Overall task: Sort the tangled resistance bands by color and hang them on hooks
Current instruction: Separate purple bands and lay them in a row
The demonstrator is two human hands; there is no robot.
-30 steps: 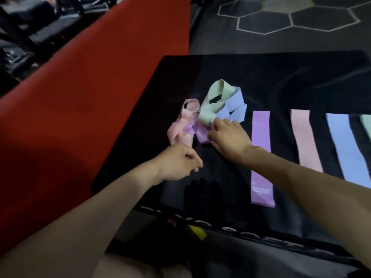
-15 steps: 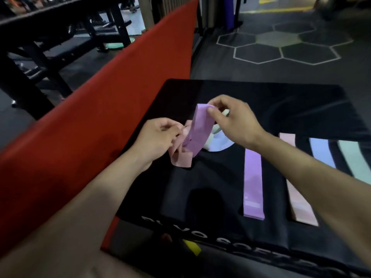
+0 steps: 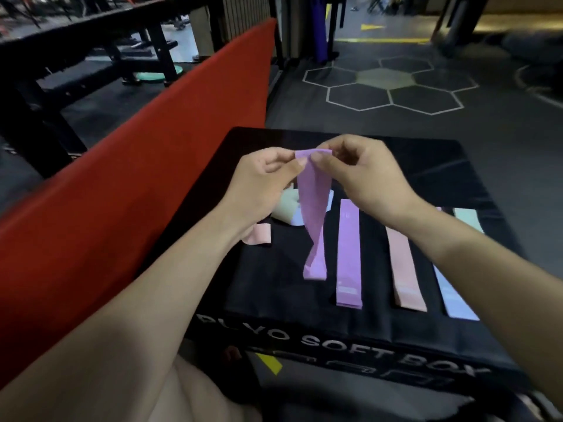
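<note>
both hands pinch the top edge of a purple band (image 3: 313,214), held up over the counter (image 3: 426,166). left hand (image 3: 262,181) and right hand (image 3: 362,175) sit close together, thumb and fingertips closed on the band's upper fold, so the loop hangs free. its lower end (image 3: 315,269) has a twist in it and dangles just above or on the black top, can't tell which. held high like this probably to let the twist drop out and check the loop is clear of the pile.

what's left of the pile (image 3: 288,208) sits under the hands: a green piece, a pale blue piece, and a pink end (image 3: 259,236) poking out by the left wrist. to the right, sorted bands lie flat in parallel: purple strip (image 3: 348,254), pink strip (image 3: 405,266), blue strip (image 3: 454,296), green strip (image 3: 467,217) partly behind the right forearm. laid out by color, likely as staging before hanging. no hooks in view.

vs half a second ago: the purple band was only partly out, its low end among the pink loop, with the left hand down at the pile. now it's fully free, lifted higher, and the left hand has come up to pinch the top beside the right. a second ago both hands were down on the tangle.
</note>
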